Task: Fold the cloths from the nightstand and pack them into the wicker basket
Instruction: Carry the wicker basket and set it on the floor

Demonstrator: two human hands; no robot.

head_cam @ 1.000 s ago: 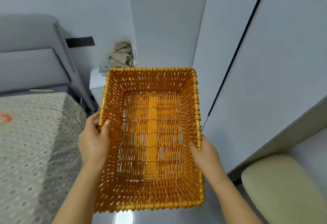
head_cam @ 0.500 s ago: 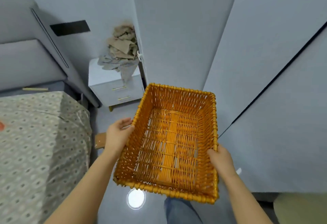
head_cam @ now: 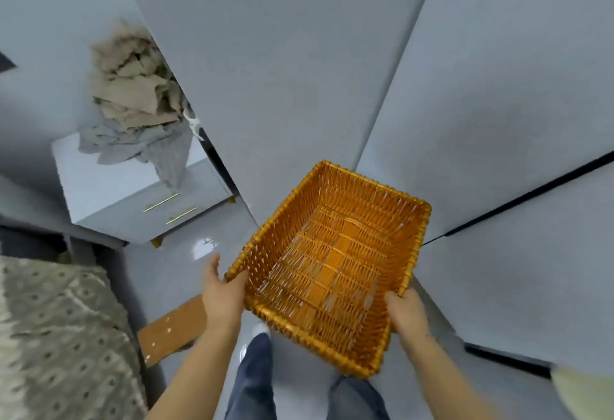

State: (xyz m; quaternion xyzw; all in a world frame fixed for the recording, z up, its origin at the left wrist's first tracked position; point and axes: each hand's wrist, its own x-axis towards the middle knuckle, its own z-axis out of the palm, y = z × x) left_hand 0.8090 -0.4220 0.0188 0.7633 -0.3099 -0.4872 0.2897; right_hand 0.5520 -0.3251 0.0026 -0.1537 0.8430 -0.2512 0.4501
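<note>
Two hands carry the wicker basket [head_cam: 335,263] in the air above a glossy grey floor [head_cam: 186,253]. The left hand [head_cam: 222,293] grips the basket's left rim near its nearer corner, the thumb hooked over the top edge and the fingers stretched up along the outer wall. The right hand [head_cam: 410,311] holds the opposite rim near its own nearer corner, thumb inside against the weave, fingers wrapped round the outside where they cannot be seen. Between the two grips the basket hangs tilted, its nearer edge lower than the far one, and nothing lies in it.

Well beyond the left hand and off to its left stands a white nightstand [head_cam: 99,187] with two thin gold drawer handles. The cloths [head_cam: 133,97] sit heaped on top of it, beige ones above and grey ones below, unfolded, with one grey piece hanging over the front edge. Nearer than that, below and left of the left grip, a brown board [head_cam: 169,330] lies flat on the floor beside a bed with a patterned bedspread [head_cam: 59,336]. Under the basket the person's legs in blue jeans [head_cam: 255,379] show. Past the right grip rise pale grey cabinet doors [head_cam: 498,120].
</note>
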